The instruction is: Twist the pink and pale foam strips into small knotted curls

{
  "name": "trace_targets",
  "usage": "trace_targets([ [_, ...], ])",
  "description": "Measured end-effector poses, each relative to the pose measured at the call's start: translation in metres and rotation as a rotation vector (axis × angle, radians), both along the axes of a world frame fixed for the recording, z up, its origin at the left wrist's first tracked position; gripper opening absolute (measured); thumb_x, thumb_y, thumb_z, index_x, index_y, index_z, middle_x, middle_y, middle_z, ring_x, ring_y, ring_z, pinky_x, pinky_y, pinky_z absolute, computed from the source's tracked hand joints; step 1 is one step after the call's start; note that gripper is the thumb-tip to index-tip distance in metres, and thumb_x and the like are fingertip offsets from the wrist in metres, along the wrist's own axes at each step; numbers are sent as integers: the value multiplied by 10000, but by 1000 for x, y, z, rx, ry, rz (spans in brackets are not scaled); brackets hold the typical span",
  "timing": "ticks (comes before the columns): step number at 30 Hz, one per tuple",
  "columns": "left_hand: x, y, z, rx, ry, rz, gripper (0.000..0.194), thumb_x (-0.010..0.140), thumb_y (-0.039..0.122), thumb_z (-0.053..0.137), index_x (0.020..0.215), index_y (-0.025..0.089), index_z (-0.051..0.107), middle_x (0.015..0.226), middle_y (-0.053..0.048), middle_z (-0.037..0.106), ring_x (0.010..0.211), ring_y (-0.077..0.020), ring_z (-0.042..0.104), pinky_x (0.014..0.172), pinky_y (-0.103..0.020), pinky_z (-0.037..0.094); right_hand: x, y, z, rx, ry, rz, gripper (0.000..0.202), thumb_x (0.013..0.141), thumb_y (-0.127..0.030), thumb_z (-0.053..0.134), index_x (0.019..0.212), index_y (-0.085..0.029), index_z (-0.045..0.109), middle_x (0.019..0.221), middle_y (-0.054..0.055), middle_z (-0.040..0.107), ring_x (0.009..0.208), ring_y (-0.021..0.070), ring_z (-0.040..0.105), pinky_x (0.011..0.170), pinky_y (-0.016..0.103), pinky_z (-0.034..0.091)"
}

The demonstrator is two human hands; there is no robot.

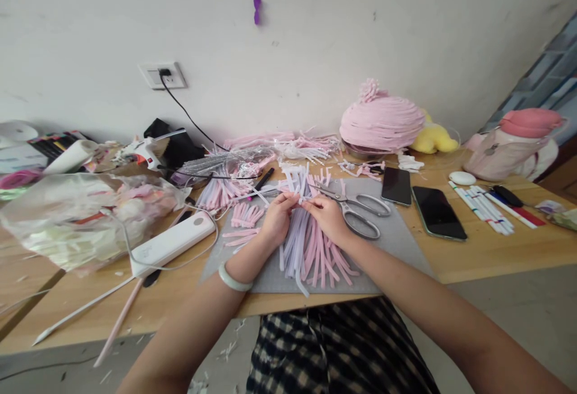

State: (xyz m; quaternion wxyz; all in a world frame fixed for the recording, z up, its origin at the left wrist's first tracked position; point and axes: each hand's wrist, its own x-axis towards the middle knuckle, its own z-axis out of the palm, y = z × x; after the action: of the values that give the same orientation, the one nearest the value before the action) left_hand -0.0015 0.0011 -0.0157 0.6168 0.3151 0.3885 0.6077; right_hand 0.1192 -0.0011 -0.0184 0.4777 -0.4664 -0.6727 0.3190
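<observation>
My left hand (276, 221) and my right hand (330, 221) meet over the grey mat (396, 255), fingers closed in a pinch. Between their fingertips is a whitish pipe cleaner (295, 184), its exact shape partly hidden by the fingers. Under and between the hands lie lavender pipe cleaners (293, 249) and pink pipe cleaners (321, 255), fanned toward the mat's front edge. Just right of my right hand rest metal scissors (363, 228). Short pink bundles (246, 216) sit left of my left hand.
A white glue gun (148, 152) and a plastic bag of scraps (99, 219) are left, with a white power bank-like device (174, 243). Two phones (439, 213), markers (480, 207) and a pink jug (509, 147) stand right. A pink wrapped dome (381, 120) is behind.
</observation>
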Motion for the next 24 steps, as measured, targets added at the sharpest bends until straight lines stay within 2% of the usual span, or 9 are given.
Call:
trace_targets([
  [3,0,1,0,-27,-42,33,115,646,248,620,593,153,581,548,29,569,545,-88,504,605,-226,376,0,0,0,0,19,1,166,738,-241,561,628,-145,641,607,5,544,635,143,517,624,245,371],
  [6,1,2,0,-28,-47,26,116,662,245,596,591,152,595,558,20,584,558,-95,512,615,-229,380,0,-1,1,-2,34,0,173,731,-242,568,600,-148,632,599,3,543,633,142,510,630,246,364],
  [10,2,0,-1,1,-5,26,94,663,223,592,597,160,615,586,25,602,574,-94,511,604,-220,359,1,-1,3,-36,49,-2,190,731,-253,564,579,-157,623,580,-5,540,611,138,495,617,247,354],
  [17,1,-3,-2,4,133,135,199,707,340,565,674,161,647,677,13,625,568,-85,501,562,-226,305,1,-1,3,-32,57,2,192,730,-256,560,581,-155,628,564,-6,519,599,135,481,606,245,342],
  [24,0,-3,3,39,37,91,59,638,210,620,681,170,626,584,48,561,519,-66,453,509,-214,270,2,-1,4,2,84,57,191,731,-271,564,598,-150,629,582,-12,500,615,128,476,629,246,344],
])
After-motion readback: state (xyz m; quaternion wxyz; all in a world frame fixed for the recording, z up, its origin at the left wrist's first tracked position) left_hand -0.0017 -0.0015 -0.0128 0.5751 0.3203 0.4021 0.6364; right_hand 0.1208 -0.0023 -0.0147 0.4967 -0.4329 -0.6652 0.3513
